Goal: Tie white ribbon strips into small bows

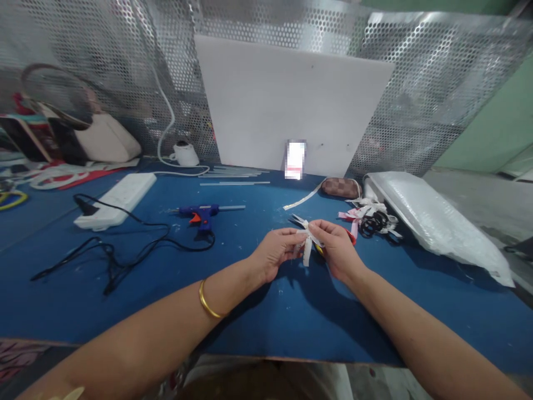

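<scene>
Both hands, the left hand [277, 250] and the right hand [337, 247], pinch a small white ribbon bow [307, 244] between their fingertips, just above the blue tabletop [266, 311]. Scissors [300, 221] lie just behind it. A blue glue gun [202, 214] rests farther left, and a heap of ribbon pieces [368, 216] sits to the right.

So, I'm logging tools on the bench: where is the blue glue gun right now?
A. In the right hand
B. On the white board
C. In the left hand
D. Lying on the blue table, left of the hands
D: the glue gun lies on the blue table, while both the left hand and the right hand pinch a white ribbon piece.
</scene>
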Demonstrator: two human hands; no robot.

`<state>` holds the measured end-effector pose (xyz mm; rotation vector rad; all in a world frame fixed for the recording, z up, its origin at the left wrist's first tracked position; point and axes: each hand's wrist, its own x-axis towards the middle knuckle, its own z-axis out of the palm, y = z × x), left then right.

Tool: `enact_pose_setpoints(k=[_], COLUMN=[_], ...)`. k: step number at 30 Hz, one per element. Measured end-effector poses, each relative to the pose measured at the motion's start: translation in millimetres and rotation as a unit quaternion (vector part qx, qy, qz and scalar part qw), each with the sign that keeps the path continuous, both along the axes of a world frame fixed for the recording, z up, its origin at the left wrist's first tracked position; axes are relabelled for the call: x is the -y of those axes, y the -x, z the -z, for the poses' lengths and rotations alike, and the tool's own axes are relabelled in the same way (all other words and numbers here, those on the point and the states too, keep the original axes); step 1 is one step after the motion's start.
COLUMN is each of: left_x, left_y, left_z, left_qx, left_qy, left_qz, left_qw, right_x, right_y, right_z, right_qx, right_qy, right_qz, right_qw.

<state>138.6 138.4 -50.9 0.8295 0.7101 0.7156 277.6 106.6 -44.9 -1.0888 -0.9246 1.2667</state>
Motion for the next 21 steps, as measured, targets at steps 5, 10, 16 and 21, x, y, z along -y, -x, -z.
enact_pose_setpoints(k=[5, 10, 16, 21], left_x=[-0.1, 0.9, -1.3, -0.4], left_y=[2.8, 0.2, 0.4, -0.6], left_z=[-4.1, -6.0, -4.8, -4.8], left_qx=[-0.085, -0.054, -0.052, -0.045], left_qy=[-0.093, -0.119, -0.130, -0.149], left_qz=[-0.038, -0.080, -0.142, -0.168], left_qw=[0.991, 0.988, 0.980, 0.974], right_x=[1.3, 1.8, -0.5, 2.7], right_y=[0.1, 0.3, -3.5, -1.5], right_z=[-2.2, -7.5, -8.2, -6.4], right_qx=[0.081, 0.089, 0.099, 0.081], right_qy=[-0.046, -0.041, -0.018, 0.006], right_qz=[0.015, 0.017, 0.021, -0.033], right_qw=[0.996, 0.995, 0.995, 0.996])
